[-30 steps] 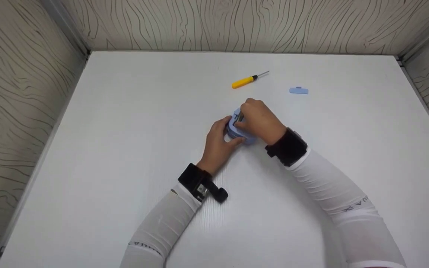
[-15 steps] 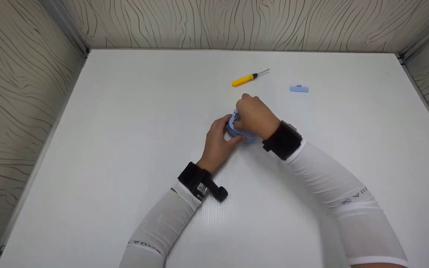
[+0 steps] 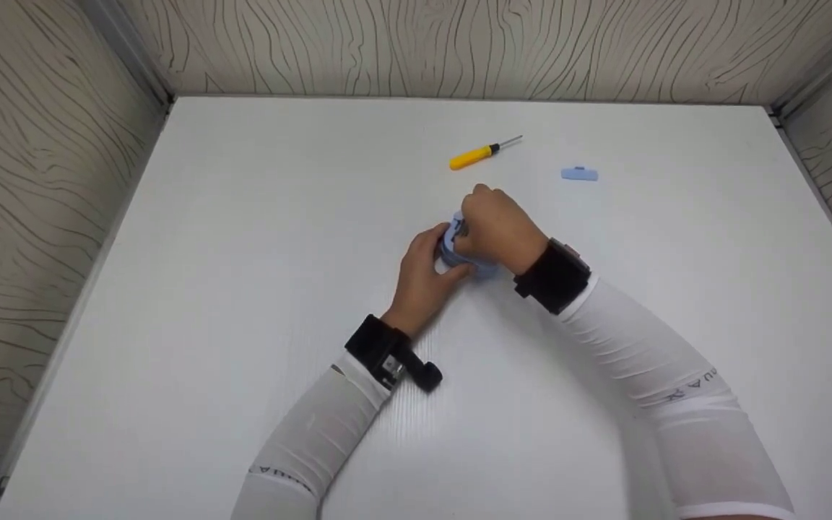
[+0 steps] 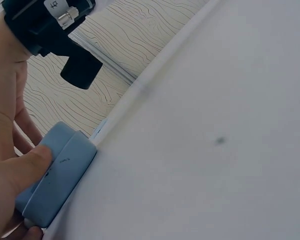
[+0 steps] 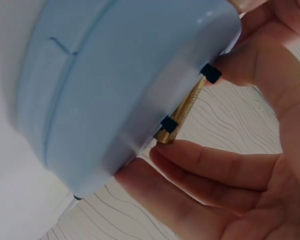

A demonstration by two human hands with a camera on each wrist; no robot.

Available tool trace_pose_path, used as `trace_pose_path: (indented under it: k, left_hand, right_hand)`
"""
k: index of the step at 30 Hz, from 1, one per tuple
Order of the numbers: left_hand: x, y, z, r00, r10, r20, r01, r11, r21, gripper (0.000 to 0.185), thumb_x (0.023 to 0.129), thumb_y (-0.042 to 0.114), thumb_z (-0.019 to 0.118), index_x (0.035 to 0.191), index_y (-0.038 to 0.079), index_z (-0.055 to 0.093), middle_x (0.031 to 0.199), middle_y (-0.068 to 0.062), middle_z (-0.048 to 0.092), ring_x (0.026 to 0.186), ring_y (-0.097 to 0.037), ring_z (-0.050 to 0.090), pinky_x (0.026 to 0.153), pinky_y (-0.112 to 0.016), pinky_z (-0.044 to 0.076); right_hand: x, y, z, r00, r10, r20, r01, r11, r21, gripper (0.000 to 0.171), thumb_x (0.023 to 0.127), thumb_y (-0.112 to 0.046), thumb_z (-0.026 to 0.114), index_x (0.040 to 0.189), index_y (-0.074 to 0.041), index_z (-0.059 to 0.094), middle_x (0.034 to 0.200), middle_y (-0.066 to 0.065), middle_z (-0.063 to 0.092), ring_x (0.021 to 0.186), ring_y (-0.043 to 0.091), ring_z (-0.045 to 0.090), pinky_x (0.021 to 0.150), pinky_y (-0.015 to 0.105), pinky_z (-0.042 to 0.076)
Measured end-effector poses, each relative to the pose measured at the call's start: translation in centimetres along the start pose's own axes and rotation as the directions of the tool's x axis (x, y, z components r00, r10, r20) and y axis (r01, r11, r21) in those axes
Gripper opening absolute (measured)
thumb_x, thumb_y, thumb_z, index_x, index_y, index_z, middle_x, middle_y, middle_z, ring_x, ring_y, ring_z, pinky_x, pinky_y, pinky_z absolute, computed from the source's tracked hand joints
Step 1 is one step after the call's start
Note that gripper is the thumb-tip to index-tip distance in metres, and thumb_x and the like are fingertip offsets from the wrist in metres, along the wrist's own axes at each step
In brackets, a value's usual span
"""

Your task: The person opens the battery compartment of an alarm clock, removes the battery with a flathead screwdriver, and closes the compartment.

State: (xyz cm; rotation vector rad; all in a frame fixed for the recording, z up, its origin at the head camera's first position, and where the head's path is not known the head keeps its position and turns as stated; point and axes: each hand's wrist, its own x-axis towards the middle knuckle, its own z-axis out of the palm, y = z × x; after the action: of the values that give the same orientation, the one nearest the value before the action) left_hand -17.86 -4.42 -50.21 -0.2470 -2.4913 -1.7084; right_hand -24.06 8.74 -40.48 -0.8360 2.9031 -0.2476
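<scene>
Head view: the left hand [image 3: 422, 284] gripped the blue casing [image 3: 451, 252] on the counter [image 3: 257, 231], under the right hand [image 3: 504, 230]; a yellow-handled screwdriver [image 3: 474, 157] and a blue cover [image 3: 579, 174] lay beyond. Left wrist view: the left thumb bore against the casing. Right wrist view: the right hand pinched a gold-coloured part [image 5: 186, 110] at the casing.

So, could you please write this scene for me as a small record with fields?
Left hand: grips the blue case
Right hand: thumb and fingers at the gold-coloured piece
Gold-coloured piece: at the blue case, partly hidden; exact kind unclear
Screwdriver: yellow handle, lying beyond the hands, tip pointing away and right
Flat blue piece: lying right of the screwdriver, apart from the case
Surface: white table
</scene>
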Motion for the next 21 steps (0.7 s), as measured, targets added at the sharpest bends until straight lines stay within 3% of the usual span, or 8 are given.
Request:
trace_pose_path:
  k: [10, 21]
  left_hand:
    - [-0.1, 0.0, -0.1, 1.000, 0.016, -0.011, -0.016, 0.998, 0.054, 0.073, 0.086, 0.017, 0.083, 0.146, -0.002, 0.047, 0.143, -0.018, 0.052, 0.136, -0.026, 0.049, 0.113, -0.025, 0.038]
    - [0.0, 0.0, 0.1, 1.000, -0.006, -0.001, 0.006, 0.999, 0.039, 0.070, 0.088, 0.015, 0.081, 0.147, -0.001, 0.046, 0.143, -0.016, 0.051, 0.136, -0.023, 0.049, 0.112, -0.022, 0.038]
  right_hand:
    - [-0.4, 1.2, -0.2, 0.999, 0.002, -0.040, 0.002, 0.995, 0.099, 0.024, 0.077, -0.013, 0.072, 0.085, 0.008, 0.065, 0.083, 0.011, 0.051, 0.069, 0.022, 0.048, 0.060, 0.034, 0.045]
    - [-0.4, 1.3, 0.2, 0.997, -0.017, -0.069, 0.021, 0.998, 0.061, 0.028, 0.083, -0.013, 0.071, 0.096, 0.011, 0.066, 0.085, 0.017, 0.061, 0.076, 0.026, 0.054, 0.069, 0.039, 0.053]
